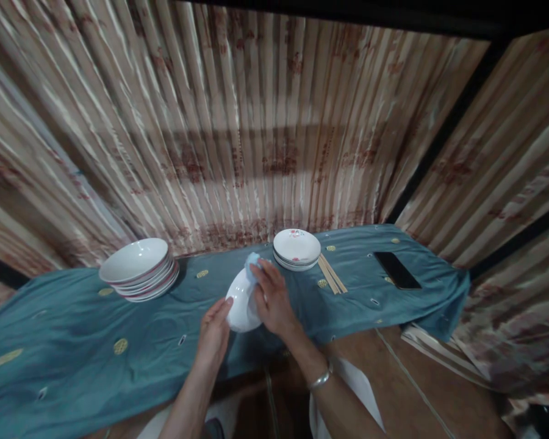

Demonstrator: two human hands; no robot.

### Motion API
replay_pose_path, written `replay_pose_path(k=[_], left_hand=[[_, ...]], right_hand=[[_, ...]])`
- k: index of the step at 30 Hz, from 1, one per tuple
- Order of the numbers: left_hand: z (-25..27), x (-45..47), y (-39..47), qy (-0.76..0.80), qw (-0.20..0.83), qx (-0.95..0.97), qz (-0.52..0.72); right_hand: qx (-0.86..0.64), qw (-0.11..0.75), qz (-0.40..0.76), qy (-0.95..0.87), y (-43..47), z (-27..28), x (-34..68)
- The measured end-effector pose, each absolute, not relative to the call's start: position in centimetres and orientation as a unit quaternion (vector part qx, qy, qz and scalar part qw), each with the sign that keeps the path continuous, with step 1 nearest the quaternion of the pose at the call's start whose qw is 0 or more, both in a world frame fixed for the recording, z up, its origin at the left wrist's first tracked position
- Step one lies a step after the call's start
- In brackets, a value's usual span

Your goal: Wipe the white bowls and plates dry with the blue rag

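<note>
Work over the tabletop (150, 332), between the bowls (139, 268) and the plates (297, 247). The white dish (241, 310) is tilted between your hands. Your left hand (214, 329) pinches its left rim, thumb on top; a firm grip there should stop it twisting. Your right hand (272, 297), partly curled, holds the blue wad (252, 262) at the far rim; light, even pressure suits smooth china.

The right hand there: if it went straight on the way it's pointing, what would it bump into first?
The light-blue cloth, which the right hand holds at the rim of the white dish. Beyond that, the patterned curtain seems next in line, though depth is hard to judge.
</note>
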State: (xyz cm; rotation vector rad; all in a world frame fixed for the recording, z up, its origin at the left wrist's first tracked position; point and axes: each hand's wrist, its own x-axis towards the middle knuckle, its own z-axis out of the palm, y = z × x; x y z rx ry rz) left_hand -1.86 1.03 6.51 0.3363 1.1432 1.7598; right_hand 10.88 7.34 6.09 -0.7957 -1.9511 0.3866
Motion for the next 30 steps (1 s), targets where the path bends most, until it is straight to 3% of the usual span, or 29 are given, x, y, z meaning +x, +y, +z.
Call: replay_pose_path(k=[5,16,30], left_hand=[[5.5,-2.2,1.6,0.463,0.455,0.169,0.742],[5.8,-2.6,2.1,0.474,0.47,0.135,0.732],[4.1,-4.5,2.4,0.476,0.448,0.069,0.754]], right_hand=[[-0.304,0.408,0.052,-0.859,5.2,6.1,8.0],[-0.368,0.47,0.065,-0.8,8.4,5.1,8.2],[-0.413,0.534,0.258,-0.691,11.5,-1.0,9.4]])
